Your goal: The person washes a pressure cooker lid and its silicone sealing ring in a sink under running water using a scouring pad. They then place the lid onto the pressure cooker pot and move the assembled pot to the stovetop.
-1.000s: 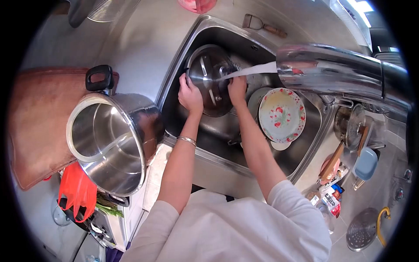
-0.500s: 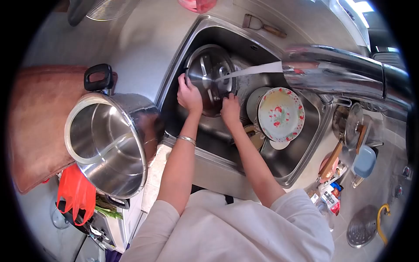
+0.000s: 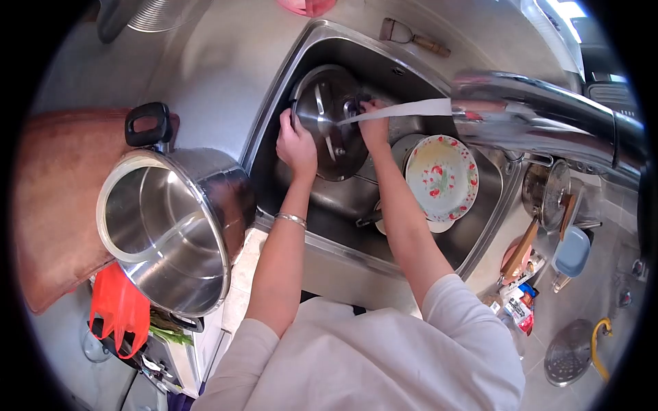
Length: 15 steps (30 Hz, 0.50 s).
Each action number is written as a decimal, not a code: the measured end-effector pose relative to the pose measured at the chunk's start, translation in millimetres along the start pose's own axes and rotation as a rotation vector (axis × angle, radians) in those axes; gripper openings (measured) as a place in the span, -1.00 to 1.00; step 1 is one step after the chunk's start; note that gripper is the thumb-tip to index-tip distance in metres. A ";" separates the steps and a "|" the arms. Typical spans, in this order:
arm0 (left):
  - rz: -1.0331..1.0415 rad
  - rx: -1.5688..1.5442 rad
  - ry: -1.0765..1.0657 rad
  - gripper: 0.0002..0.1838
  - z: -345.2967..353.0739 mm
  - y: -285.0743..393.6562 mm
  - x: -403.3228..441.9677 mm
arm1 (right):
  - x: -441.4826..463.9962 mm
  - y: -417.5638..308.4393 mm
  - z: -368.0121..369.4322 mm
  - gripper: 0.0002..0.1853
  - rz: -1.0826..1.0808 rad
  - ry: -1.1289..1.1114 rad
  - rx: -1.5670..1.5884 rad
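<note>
A round metal lid (image 3: 317, 140) is tilted in the left part of the sink, with water from the faucet (image 3: 534, 113) running onto it. My left hand (image 3: 297, 147) grips the lid's left edge, fingers closed round the rim. At the lid's right side is my right hand (image 3: 373, 127), its fingers closed beside the stream; what they hold, if anything, is too small to tell. To the right of my right forearm, a white plate with red flowers (image 3: 442, 178) lies on other dishes in the sink.
A large steel pot (image 3: 171, 233) stands left of the sink (image 3: 329, 248), near a brown board (image 3: 65, 205) and a red bag (image 3: 120, 308). A peeler (image 3: 430, 46) lies behind the sink. Pans, a blue dish (image 3: 573, 255) and a strainer (image 3: 568, 353) are at the right.
My right hand went down to the lid's lower right edge, then back up beside the water stream. My left hand has kept its hold on the lid.
</note>
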<state>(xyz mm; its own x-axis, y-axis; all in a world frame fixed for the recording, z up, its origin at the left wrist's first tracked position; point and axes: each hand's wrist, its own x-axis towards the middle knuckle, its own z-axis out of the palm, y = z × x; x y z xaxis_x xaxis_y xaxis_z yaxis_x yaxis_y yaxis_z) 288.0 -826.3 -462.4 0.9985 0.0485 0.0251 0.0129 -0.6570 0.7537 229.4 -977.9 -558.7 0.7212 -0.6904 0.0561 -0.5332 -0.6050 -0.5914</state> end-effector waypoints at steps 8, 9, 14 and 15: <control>-0.014 0.012 0.018 -0.77 2.7 6.0 9.2 | -19.6 -19.7 17.0 -0.79 -0.237 0.249 0.098; -0.023 0.021 0.024 -0.77 3.6 7.4 9.2 | -10.4 -16.4 26.7 -0.79 -0.168 0.270 0.157; -0.094 0.029 0.019 -0.77 2.1 10.8 3.3 | -7.0 -1.8 23.9 -0.77 0.152 0.208 0.338; -0.076 0.027 0.022 -0.77 3.2 9.5 2.1 | -16.3 11.6 34.2 -0.76 0.168 0.226 0.401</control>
<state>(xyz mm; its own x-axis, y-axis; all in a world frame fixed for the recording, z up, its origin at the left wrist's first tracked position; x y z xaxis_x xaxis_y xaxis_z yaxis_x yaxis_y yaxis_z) 290.4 -834.8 -457.2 0.9932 0.1151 -0.0169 0.0903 -0.6712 0.7358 226.6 -960.1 -593.9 0.5018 -0.8612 0.0805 -0.3897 -0.3082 -0.8678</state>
